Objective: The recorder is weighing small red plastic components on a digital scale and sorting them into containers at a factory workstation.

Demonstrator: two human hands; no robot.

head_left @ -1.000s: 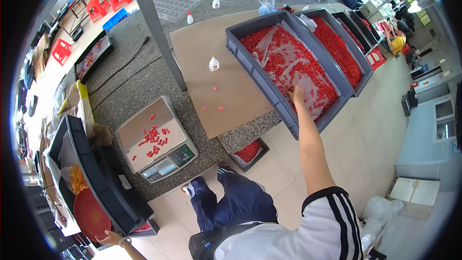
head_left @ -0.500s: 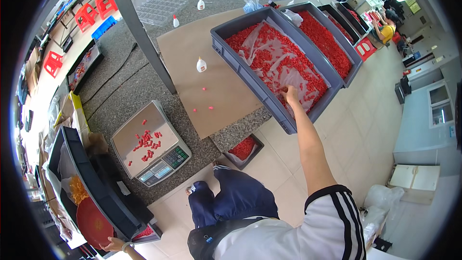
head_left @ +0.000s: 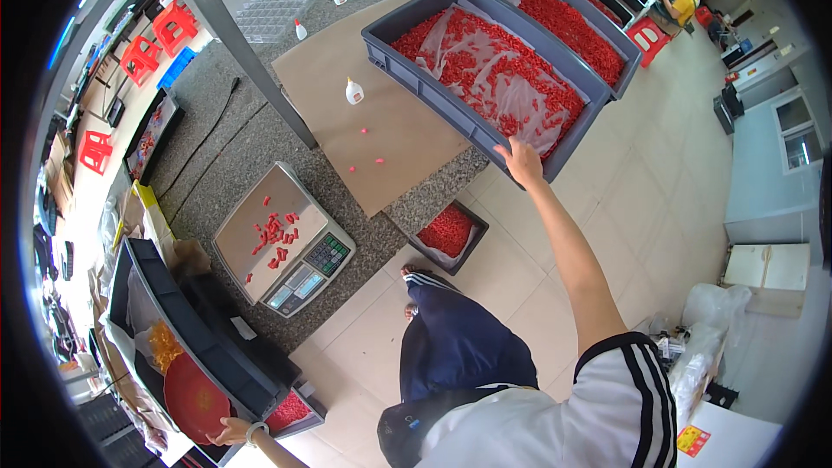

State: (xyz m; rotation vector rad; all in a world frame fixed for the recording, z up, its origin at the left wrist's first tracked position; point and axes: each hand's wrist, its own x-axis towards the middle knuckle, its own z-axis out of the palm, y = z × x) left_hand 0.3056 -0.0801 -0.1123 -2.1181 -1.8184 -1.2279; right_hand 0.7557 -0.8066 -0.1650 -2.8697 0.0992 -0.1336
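At lower left my left hand (head_left: 232, 431) grips the rim of a round red bowl (head_left: 195, 394), its fingers closed on the edge. The bowl rests tilted in a dark grey crate (head_left: 178, 303), beside a heap of orange-yellow pieces (head_left: 163, 345). My right hand (head_left: 523, 162) is over the near rim of a large grey bin (head_left: 416, 91), fingers apart, with nothing visible in them. Small red pieces (head_left: 542, 104) and crumpled clear plastic film lie in that bin. A digital scale (head_left: 286, 238) on the stone table carries several red pieces (head_left: 276, 232).
A second grey bin (head_left: 572, 30) of red pieces stands behind the first. Glue bottles (head_left: 354, 92) and loose pink pieces (head_left: 380, 160) lie on brown board. A metal post (head_left: 234, 43) rises from the table. On the floor sits a black tray (head_left: 451, 238). Another person (head_left: 680, 4) sits far right.
My right hand has come out of the red pieces to the bin's near rim, and its fingers have spread. My left hand keeps hold of the bowl. The view has shifted as I turn.
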